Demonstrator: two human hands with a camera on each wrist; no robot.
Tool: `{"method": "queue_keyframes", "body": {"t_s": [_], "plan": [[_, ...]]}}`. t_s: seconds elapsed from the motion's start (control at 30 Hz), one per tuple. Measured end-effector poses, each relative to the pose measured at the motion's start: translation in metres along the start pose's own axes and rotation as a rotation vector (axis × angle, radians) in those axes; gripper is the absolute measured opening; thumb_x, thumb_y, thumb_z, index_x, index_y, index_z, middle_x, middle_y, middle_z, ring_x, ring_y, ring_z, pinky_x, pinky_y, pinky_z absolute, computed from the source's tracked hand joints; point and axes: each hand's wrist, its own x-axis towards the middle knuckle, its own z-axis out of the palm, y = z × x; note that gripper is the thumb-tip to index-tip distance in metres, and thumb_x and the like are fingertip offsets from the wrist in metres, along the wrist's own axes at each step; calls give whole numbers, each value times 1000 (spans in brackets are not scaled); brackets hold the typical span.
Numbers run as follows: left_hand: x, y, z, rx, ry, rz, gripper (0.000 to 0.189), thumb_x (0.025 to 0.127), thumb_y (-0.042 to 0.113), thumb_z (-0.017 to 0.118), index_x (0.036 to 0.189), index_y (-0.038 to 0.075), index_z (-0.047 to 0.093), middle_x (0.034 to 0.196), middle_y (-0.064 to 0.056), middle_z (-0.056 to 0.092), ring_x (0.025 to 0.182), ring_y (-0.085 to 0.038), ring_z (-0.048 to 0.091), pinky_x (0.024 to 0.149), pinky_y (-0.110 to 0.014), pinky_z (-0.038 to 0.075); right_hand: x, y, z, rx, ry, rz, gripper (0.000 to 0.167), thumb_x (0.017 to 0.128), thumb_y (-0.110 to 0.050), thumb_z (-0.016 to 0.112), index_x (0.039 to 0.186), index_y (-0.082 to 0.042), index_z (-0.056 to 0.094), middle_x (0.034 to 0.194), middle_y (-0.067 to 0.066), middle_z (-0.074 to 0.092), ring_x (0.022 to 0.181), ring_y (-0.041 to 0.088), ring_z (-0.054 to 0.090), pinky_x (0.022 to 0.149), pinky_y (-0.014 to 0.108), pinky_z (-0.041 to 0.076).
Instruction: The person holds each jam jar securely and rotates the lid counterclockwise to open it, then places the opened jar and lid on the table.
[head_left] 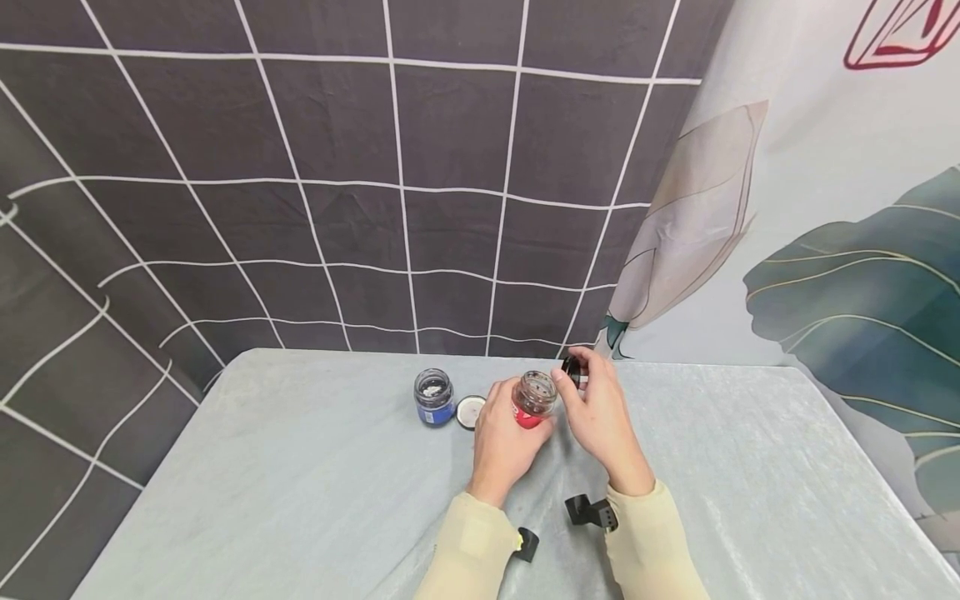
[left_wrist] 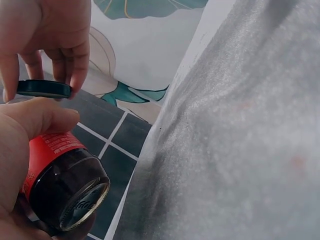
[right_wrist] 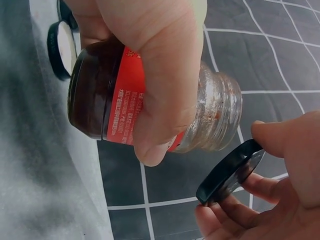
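Observation:
My left hand grips a glass jar with a red label, its thumb across the label. The jar's mouth is uncovered, with dark contents low inside and smears on the clear glass near the rim. Just right of the mouth, my right hand pinches a black lid by its edge, thumb on one side and fingertips on the other. The lid is apart from the jar and tilted in the right wrist view. In the left wrist view the jar's dark base faces the camera.
Left of my hands, an open jar with a blue label stands on the cloth-covered table. Beside it a second lid lies with its white inside up. A dark gridded curtain hangs behind the table's far edge.

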Motion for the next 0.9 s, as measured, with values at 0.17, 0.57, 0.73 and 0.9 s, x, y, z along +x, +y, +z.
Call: {"method": "queue_keyframes", "body": {"t_s": [0.17, 0.57, 0.73, 0.9], "plan": [[0, -1, 1, -5, 2, -6, 60, 72, 30, 86, 124, 12, 63, 115, -1, 65, 105, -23, 65, 91, -43, 50, 0, 2, 0, -1, -6, -5, 43, 98, -13, 63, 134, 8, 51, 122, 27, 53, 109, 37, 54, 94, 50, 50], [-1, 0, 1, -7, 6, -6, 60, 72, 30, 86, 124, 12, 63, 115, -2, 65, 106, -23, 64, 92, -43, 50, 0, 4, 0, -23, -24, 2, 45, 96, -11, 65, 134, 8, 50, 123, 27, 52, 109, 37, 54, 94, 50, 49], [-1, 0, 0, -11, 7, -10, 60, 72, 30, 86, 124, 12, 63, 116, -2, 65, 107, -23, 64, 92, -43, 50, 1, 6, 0, -18, -25, 22, 46, 96, -11, 66, 134, 8, 50, 124, 28, 50, 108, 39, 56, 95, 50, 49], [-1, 1, 0, -9, 12, -3, 59, 72, 29, 86, 123, 11, 63, 115, -2, 65, 106, -24, 64, 92, -44, 50, 1, 8, 1, -25, -9, 24, 47, 95, -10, 68, 134, 7, 49, 124, 28, 50, 106, 40, 57, 94, 51, 49]]}}
